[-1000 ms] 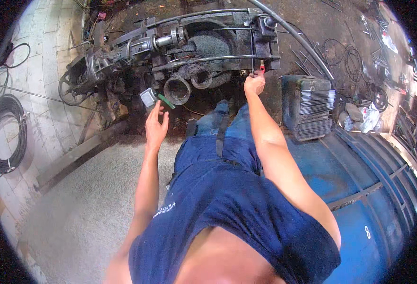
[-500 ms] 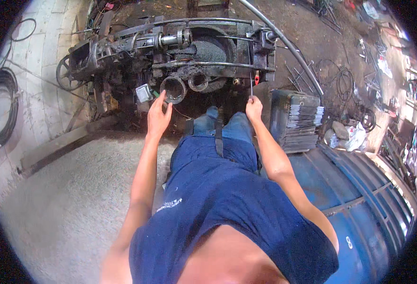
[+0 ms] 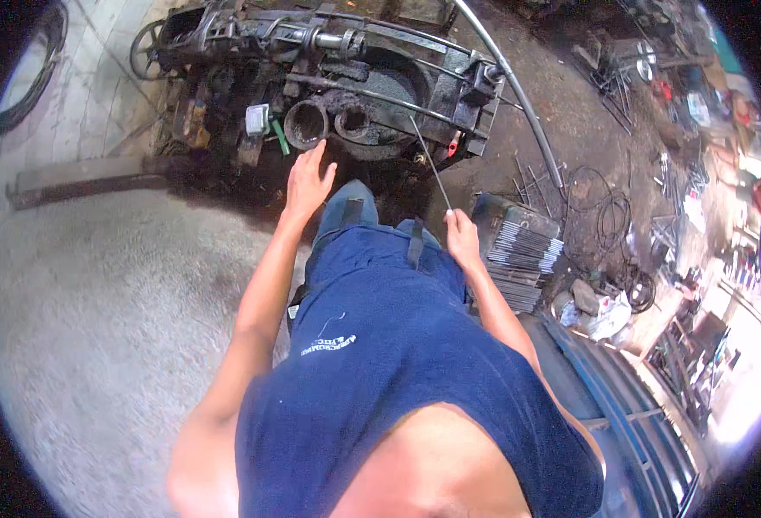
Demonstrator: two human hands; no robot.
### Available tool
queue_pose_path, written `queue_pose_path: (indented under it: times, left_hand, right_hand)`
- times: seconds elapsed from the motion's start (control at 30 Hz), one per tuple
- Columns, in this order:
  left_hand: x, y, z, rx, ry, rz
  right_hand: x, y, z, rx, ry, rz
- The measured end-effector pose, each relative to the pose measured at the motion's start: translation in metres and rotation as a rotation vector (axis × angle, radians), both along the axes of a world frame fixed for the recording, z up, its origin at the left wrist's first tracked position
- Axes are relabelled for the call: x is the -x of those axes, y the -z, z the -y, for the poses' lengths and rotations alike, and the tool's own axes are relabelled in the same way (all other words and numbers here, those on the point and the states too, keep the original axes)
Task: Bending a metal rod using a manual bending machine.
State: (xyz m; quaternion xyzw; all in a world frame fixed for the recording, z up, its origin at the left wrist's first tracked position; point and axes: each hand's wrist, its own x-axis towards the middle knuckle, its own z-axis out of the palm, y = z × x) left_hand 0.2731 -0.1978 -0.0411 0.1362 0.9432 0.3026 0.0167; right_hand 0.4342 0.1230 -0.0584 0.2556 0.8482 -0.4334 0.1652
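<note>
The bare right hand (image 3: 461,235) is closed around the near end of the thin, straight, dark metal rod (image 3: 432,164), whose long axis goes from this hand forward and to the left, with its far end over the long, blackened metal machine (image 3: 225,39). The bare left hand (image 3: 309,181) is farther from the rod, with fingers loosely spread and nothing visible in it; its fingertips are near the round, black, open-mouthed metal pipe (image 3: 307,128), but I cannot tell if they touch.

The left arm (image 3: 262,298) is pointing forward, its left hand (image 3: 309,186) hanging open with loose fingers (image 3: 315,154). The right arm (image 3: 510,318) is reaching forward too, its right hand (image 3: 463,238) gripping.
</note>
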Motion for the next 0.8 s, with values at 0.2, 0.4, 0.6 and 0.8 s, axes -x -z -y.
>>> queue_pose_path:
  times: [0.2, 0.4, 0.6, 0.8]
  left_hand:
    - [-0.011, -0.015, -0.03, 0.17, -0.053, -0.176]
    - [0.004, -0.034, -0.034, 0.155, -0.113, -0.208]
    - [0.032, -0.042, -0.014, 0.112, -0.157, -0.256]
    - [0.104, -0.052, 0.023, 0.083, -0.144, -0.337]
  right_hand:
    - [0.058, -0.027, 0.006, 0.062, -0.143, -0.151]
    - [0.113, -0.033, 0.031, 0.035, -0.165, -0.25]
    - [0.156, -0.05, 0.066, 0.174, -0.118, -0.249]
    - [0.203, -0.064, 0.121, 0.161, -0.115, -0.241]
